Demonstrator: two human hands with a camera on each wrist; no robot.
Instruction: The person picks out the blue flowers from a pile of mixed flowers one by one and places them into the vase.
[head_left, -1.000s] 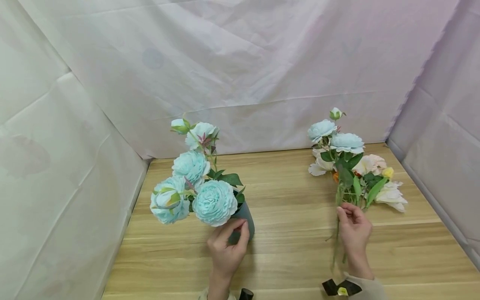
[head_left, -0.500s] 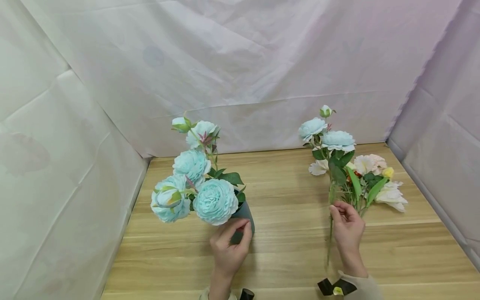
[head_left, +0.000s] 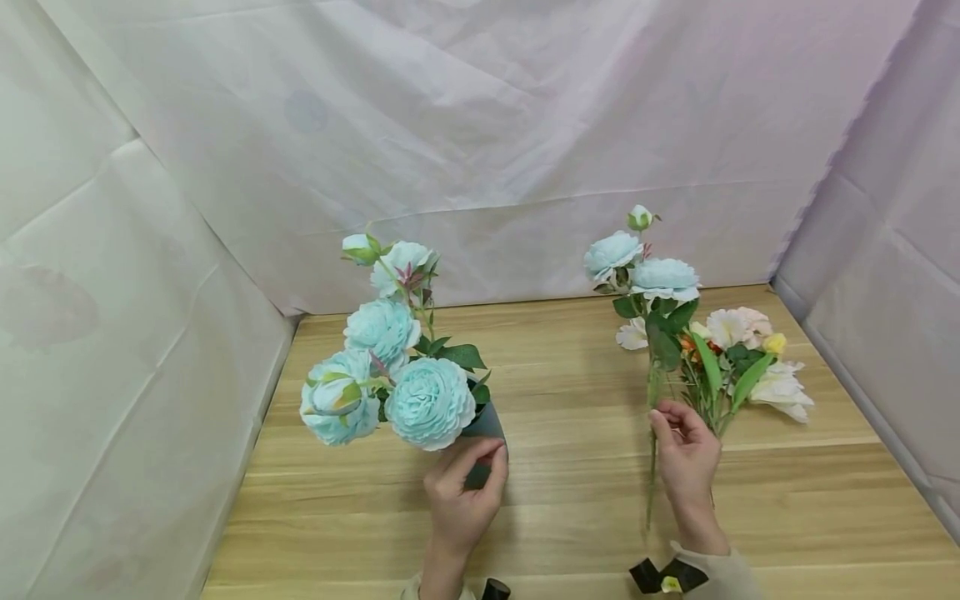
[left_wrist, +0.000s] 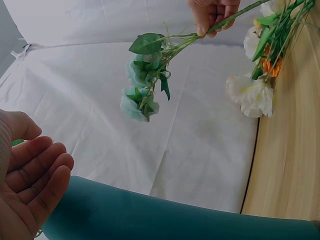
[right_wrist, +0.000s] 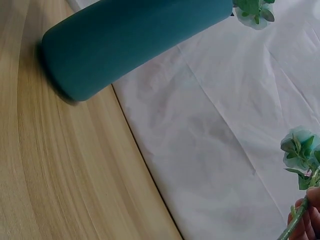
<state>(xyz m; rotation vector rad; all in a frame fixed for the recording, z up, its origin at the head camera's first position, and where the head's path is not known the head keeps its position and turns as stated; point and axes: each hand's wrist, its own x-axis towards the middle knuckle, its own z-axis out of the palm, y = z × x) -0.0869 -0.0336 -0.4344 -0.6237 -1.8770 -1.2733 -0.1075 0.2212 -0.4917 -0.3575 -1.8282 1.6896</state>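
My right hand (head_left: 687,458) pinches the green stem (head_left: 652,467) of a pale blue artificial peony spray between thumb and fingers. Two blue blooms (head_left: 666,277) and a bud top the spray, raised upright over the table. At the left stands a dark teal vase (head_left: 487,425) holding more blue peonies (head_left: 431,404) that lean left. My left hand (head_left: 467,492) is beside the vase near its rim, fingers loosely curled and thumb close to the index finger. In the left wrist view nothing shows in this hand (left_wrist: 30,175); the teal vase (left_wrist: 175,212) lies just past it.
Several other artificial flowers, white (head_left: 780,392), yellow (head_left: 774,343) and orange, lie in a bunch on the wooden table (head_left: 570,500) at the right. White cloth (head_left: 480,125) encloses the back and both sides.
My right hand has carried the blue peony spray a little to the left, away from the bunch lying on the table. My left hand has shifted slightly right beside the vase.
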